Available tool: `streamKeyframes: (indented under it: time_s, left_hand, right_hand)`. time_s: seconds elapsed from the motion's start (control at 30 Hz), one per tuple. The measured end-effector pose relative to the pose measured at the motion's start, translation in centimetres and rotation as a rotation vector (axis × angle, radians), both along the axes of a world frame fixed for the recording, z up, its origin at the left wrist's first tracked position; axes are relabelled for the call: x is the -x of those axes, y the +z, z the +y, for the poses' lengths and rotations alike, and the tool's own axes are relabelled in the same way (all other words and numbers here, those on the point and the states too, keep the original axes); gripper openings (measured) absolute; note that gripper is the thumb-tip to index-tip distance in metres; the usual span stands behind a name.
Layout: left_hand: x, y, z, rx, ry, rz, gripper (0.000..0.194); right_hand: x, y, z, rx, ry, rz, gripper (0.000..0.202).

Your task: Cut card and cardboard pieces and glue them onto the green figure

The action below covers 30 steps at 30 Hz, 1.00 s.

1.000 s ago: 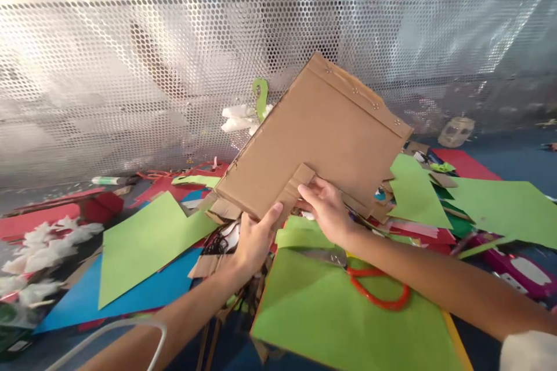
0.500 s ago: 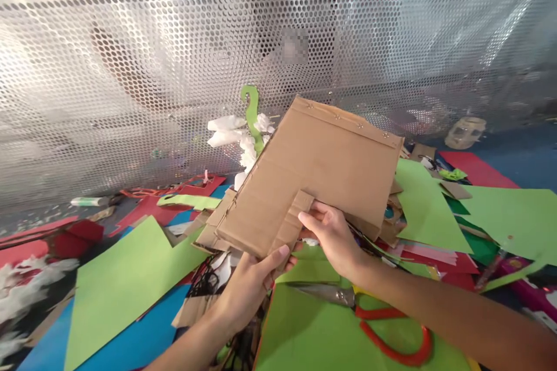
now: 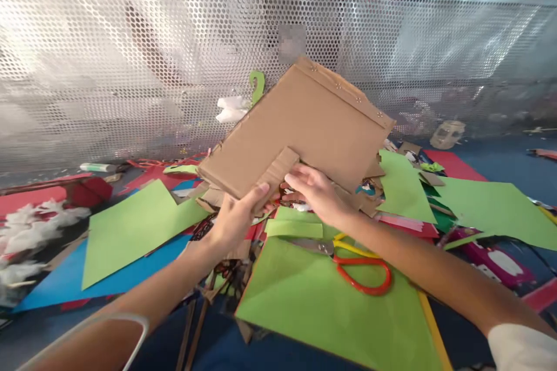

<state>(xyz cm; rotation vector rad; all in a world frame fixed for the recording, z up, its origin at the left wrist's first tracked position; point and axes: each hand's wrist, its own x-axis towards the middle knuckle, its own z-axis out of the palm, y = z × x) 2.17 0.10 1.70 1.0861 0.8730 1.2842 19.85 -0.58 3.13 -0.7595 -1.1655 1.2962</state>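
A large brown cardboard panel (image 3: pixel 313 122) is held up tilted in front of me, with a folded, stapled-looking flap along its far edge. A short cardboard strip (image 3: pixel 278 168) lies against its near edge. My left hand (image 3: pixel 237 214) grips the panel's near corner and the strip's lower end, thumb on top and fingers underneath. At the strip's right side, my right hand (image 3: pixel 317 194) is curled with thumb and fingertips on its edge; part of that grip is hidden. Below the hands, scissors (image 3: pixel 361 269) with red and yellow handles lie on a green sheet (image 3: pixel 331 307).
A perforated metal barrier (image 3: pixel 174 69) stands behind the pile. Green sheets (image 3: pixel 134 232), blue paper (image 3: pixel 56 290) and white crumpled flowers (image 3: pixel 39 226) lie left. A clear jar (image 3: pixel 447 134) and a purple object (image 3: pixel 491 258) are at right. A green hook-shaped cutout (image 3: pixel 257 86) stands behind the panel.
The panel and both hands have shifted up and slightly left in view, and the camera view has moved. More of the green sheet and my forearms now shows.
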Motion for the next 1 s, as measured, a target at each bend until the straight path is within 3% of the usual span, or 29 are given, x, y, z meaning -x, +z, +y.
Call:
streamKeyframes:
  time_s: [0.07, 0.2, 0.27, 0.4, 0.57, 0.73, 0.83, 1.0]
  left_hand:
    - [0.6, 1.3, 0.7, -0.021, -0.005, -0.065, 0.038]
    - [2.5, 3.1, 2.6, 0.007, 0.018, -0.129, 0.021]
    - [3.3, 3.5, 3.5, 0.042, 0.044, -0.155, 0.015]
    - [3.9, 3.4, 4.4, 0.068, 0.084, -0.194, 0.011]
    - [3.6, 3.1, 4.3, 0.089, 0.071, -0.189, 0.007]
    - [3.6, 3.1, 4.4, 0.109, 0.082, -0.188, 0.005]
    - [3.6, 3.0, 4.4, 0.117, 0.064, -0.192, 0.006]
    - [3.8, 2.5, 4.4, 0.092, 0.04, -0.188, 0.005]
  right_hand:
    - [-1.6, 1.0, 0.7, -0.034, 0.123, -0.211, 0.035]
    - [-5.8, 3.3, 1.7, -0.129, 0.341, -0.827, 0.036]
    - [-7.6, 4.3, 1.7, -0.159, 0.342, -1.115, 0.031]
    - [-9.2, 5.6, 1.4, -0.196, 0.178, -1.559, 0.032]
    - [-9.5, 4.9, 1.9, -0.157, 0.113, -1.798, 0.027]
    - [-9.7, 3.0, 2.8, -0.161, 0.153, -1.855, 0.053]
    - [-9.5, 2.4, 2.9, -0.144, 0.193, -1.913, 0.047]
    - [-8.7, 2.9, 2.5, -0.131, 0.194, -2.001, 0.042]
